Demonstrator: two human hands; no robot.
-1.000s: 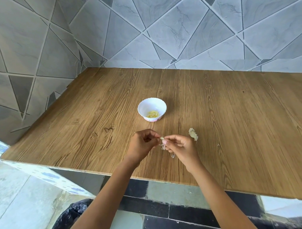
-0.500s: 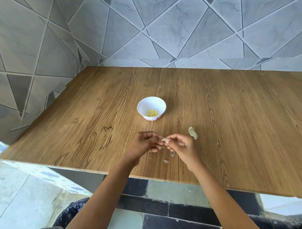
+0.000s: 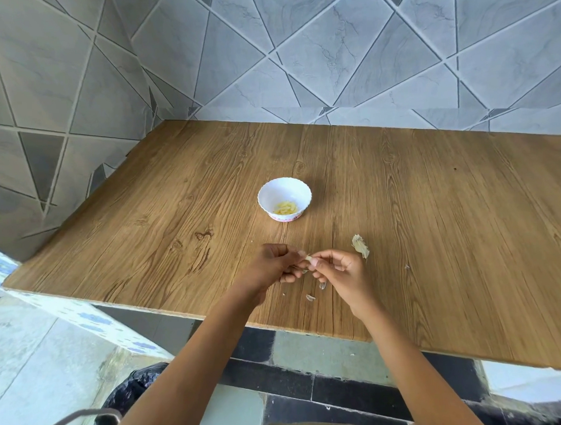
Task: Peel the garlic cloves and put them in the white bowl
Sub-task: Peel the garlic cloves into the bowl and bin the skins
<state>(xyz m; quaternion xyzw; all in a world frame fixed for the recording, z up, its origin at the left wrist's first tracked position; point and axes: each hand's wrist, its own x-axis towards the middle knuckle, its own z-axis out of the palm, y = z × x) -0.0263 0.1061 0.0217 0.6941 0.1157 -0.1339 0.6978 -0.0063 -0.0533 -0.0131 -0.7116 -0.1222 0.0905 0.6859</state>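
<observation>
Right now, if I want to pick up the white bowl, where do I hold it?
Pinch the white bowl by its near rim, from above. It stands upright and open, scalloped rim free, with peeled garlic low inside, so keep it level.

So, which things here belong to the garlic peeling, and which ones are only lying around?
Belongs to the job: garlic clove, pinched by left hand and right hand; white bowl holding peeled cloves; papery garlic piece on the wooden table, probably next.
Only lying around: peel scraps near the hands; black bag below the table.
</observation>
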